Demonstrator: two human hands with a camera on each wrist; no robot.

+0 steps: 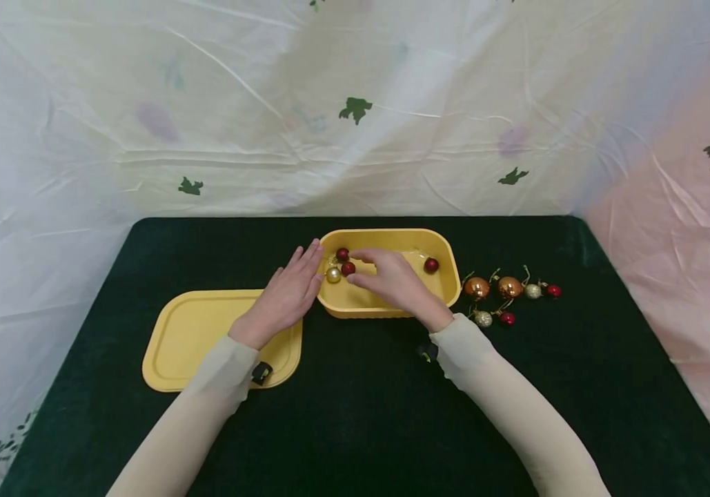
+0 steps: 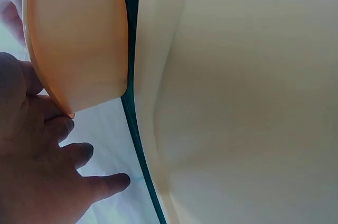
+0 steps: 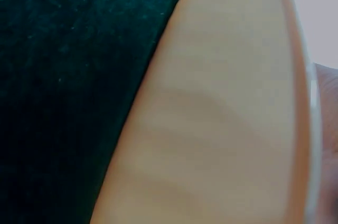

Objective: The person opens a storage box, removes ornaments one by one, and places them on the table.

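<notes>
Inside box rim [image 1: 386, 231], room beside baubles [image 1: 432, 265].

Across the upper frame we see a creased pale cloth backdrop [image 1: 237, 103] with dark green leaf-like patches [image 1: 355, 109], turning into pink fabric [image 1: 690, 241] at the right edge. Below, we see a dark green table [image 1: 355, 414] with rounded far corners. Soft light brightens the cloth at upper centre.

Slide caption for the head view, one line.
Right hand in the tub by baubles, left hand at its side, lid nearby.
</notes>
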